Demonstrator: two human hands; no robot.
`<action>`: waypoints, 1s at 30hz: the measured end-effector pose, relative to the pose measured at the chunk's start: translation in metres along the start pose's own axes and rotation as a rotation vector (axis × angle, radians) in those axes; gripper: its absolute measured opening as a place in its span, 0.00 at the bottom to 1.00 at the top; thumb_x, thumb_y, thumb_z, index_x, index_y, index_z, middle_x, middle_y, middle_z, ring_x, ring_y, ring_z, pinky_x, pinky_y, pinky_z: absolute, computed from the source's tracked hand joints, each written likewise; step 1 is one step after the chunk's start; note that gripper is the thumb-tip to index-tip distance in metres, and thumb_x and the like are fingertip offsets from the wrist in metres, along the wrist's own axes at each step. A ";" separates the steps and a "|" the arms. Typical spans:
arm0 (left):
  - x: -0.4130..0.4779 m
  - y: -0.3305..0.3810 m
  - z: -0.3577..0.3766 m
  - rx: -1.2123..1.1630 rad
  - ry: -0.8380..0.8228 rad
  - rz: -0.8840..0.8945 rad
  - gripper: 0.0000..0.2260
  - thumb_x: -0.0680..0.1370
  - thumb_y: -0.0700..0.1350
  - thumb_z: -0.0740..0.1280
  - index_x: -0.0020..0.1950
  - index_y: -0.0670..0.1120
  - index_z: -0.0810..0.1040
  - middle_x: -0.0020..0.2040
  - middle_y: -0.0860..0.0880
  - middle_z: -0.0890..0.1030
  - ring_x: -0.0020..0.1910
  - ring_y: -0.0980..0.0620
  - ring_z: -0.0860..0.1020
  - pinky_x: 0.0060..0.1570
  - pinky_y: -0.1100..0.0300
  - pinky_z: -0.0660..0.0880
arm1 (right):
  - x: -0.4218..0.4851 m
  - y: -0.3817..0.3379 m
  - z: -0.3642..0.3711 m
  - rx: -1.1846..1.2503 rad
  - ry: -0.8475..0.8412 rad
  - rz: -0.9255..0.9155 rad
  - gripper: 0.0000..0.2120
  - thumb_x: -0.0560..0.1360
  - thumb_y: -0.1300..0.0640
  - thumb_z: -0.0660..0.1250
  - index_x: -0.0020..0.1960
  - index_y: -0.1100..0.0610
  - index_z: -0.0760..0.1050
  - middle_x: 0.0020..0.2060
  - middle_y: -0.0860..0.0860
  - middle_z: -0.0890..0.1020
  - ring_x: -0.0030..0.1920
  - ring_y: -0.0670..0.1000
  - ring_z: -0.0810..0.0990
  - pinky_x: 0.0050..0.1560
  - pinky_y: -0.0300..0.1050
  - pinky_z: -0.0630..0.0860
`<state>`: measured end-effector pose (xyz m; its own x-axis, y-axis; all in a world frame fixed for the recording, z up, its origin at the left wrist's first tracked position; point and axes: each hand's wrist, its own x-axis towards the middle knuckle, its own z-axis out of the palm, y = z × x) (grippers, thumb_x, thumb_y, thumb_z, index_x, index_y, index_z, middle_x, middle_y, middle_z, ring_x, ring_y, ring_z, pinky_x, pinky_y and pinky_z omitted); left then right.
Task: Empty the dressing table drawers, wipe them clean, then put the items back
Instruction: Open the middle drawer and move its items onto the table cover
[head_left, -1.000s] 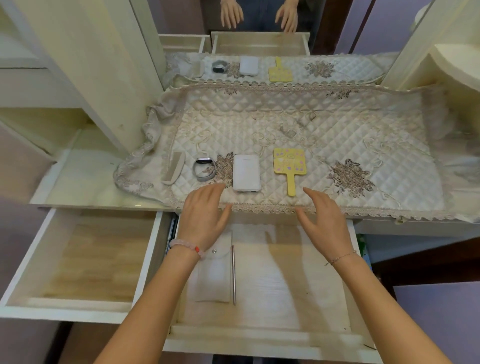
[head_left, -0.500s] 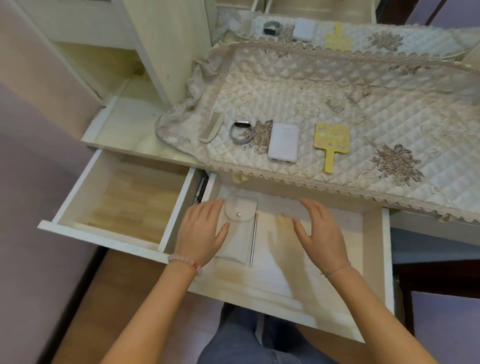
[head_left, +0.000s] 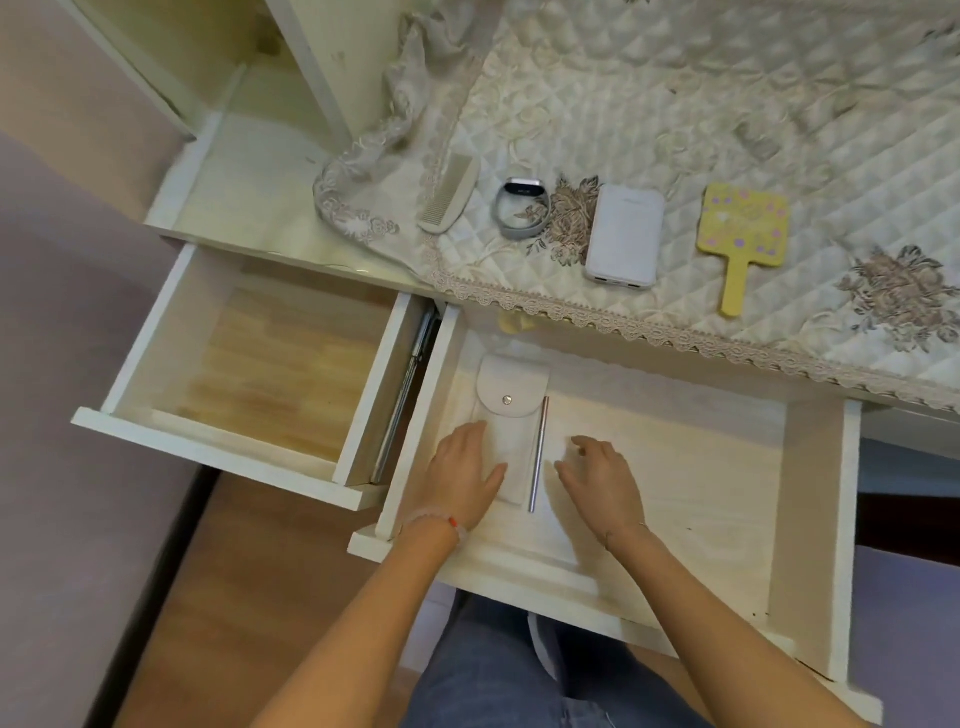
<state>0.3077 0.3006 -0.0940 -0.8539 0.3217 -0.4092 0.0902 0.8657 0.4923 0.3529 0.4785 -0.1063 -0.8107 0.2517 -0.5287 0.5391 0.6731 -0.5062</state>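
Note:
Two drawers stand pulled out. The wide middle drawer (head_left: 810, 499) holds a white snap pouch (head_left: 511, 395) and a thin silver pen (head_left: 538, 457) lying side by side at its left. My left hand (head_left: 462, 475) rests flat beside and partly on the pouch's lower left, fingers spread. My right hand (head_left: 602, 478) hovers just right of the pen, fingers loosely curled, holding nothing. The smaller left drawer (head_left: 156, 338) shows only its bare wooden floor. On the quilted cloth (head_left: 727, 104) above lie a comb (head_left: 449, 195), a grey smartwatch (head_left: 519, 208), a white power bank (head_left: 626, 234) and a yellow hand mirror (head_left: 743, 234).
A metal slide rail (head_left: 410, 384) runs between the two drawers. The cloth's lace edge (head_left: 623, 325) hangs over the middle drawer's back. A cabinet panel (head_left: 322, 67) rises at the upper left. My jeans-clad legs (head_left: 519, 675) are below the drawer front.
The view tilted down and left. Both hands dropped from the tabletop edge into the middle drawer and closed in on the pouch and pen.

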 end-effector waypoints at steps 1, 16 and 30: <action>0.006 0.000 0.003 -0.019 -0.014 -0.037 0.26 0.79 0.49 0.62 0.73 0.42 0.59 0.71 0.43 0.64 0.70 0.47 0.62 0.68 0.57 0.60 | 0.004 -0.002 0.004 0.024 -0.001 0.028 0.20 0.76 0.50 0.63 0.66 0.56 0.69 0.60 0.55 0.75 0.60 0.55 0.72 0.56 0.46 0.69; 0.045 0.001 0.017 -0.106 -0.017 -0.462 0.28 0.71 0.49 0.73 0.64 0.40 0.66 0.63 0.43 0.70 0.62 0.45 0.68 0.56 0.56 0.68 | 0.035 -0.019 0.032 0.148 0.109 0.286 0.05 0.72 0.56 0.64 0.47 0.55 0.73 0.47 0.51 0.77 0.47 0.54 0.76 0.42 0.45 0.71; 0.039 0.004 0.011 -0.570 -0.043 -0.548 0.12 0.75 0.38 0.68 0.57 0.41 0.72 0.52 0.44 0.78 0.47 0.51 0.74 0.46 0.61 0.71 | 0.031 -0.005 0.011 0.238 0.098 0.420 0.07 0.68 0.54 0.65 0.45 0.51 0.78 0.44 0.48 0.82 0.47 0.54 0.78 0.48 0.44 0.74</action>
<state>0.2802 0.3204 -0.1165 -0.6791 -0.0686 -0.7308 -0.6236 0.5791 0.5252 0.3277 0.4757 -0.1274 -0.5235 0.5390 -0.6598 0.8520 0.3244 -0.4109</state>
